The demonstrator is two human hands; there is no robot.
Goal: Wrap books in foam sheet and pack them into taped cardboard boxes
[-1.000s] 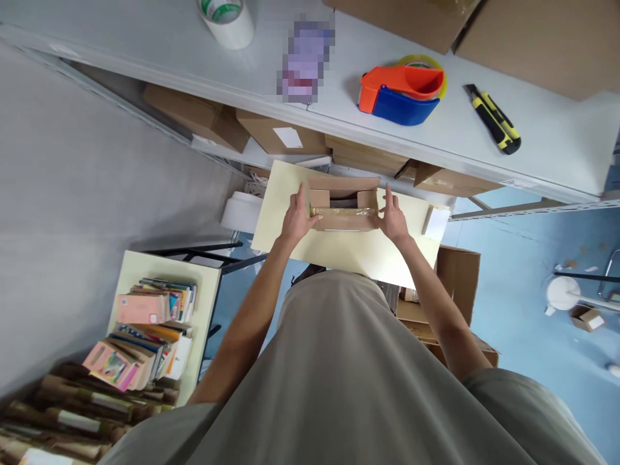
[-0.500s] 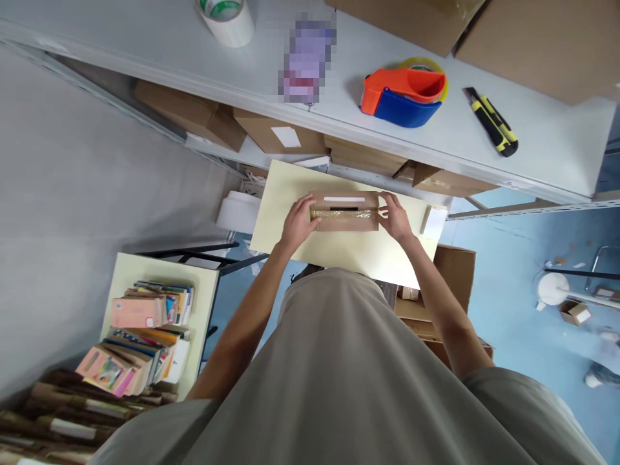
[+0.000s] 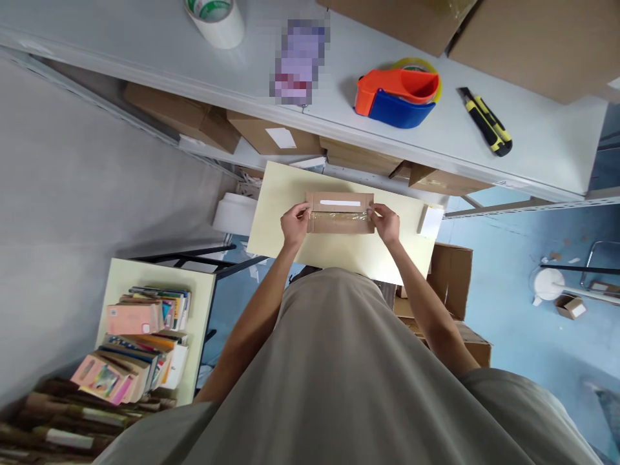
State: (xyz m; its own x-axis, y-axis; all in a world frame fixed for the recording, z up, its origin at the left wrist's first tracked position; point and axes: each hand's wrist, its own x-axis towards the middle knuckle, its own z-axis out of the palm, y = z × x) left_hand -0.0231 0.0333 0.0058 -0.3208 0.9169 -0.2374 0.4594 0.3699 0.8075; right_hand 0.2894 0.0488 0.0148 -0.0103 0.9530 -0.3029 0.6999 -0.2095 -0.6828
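A small flat brown cardboard box (image 3: pixel 340 212) lies on a pale yellow table (image 3: pixel 339 248) in front of me. Its flaps are folded down, a white strip runs along its far top and clear tape crosses its middle. My left hand (image 3: pixel 294 224) grips the box's left end. My right hand (image 3: pixel 385 222) grips its right end. Both hands pinch the box's ends with the fingers curled on its edges.
On the grey shelf (image 3: pixel 339 97) above lie an orange and blue tape dispenser (image 3: pixel 397 97), a yellow utility knife (image 3: pixel 485 121), a tape roll (image 3: pixel 213 16) and cardboard boxes (image 3: pixel 527 39). A side table with stacked books (image 3: pixel 140 342) stands at the left. Cartons (image 3: pixel 453 278) sit on the blue floor.
The box's flaps stood open a second ago; now they are folded flat. Both hands have slid from the flaps to the box's two ends.
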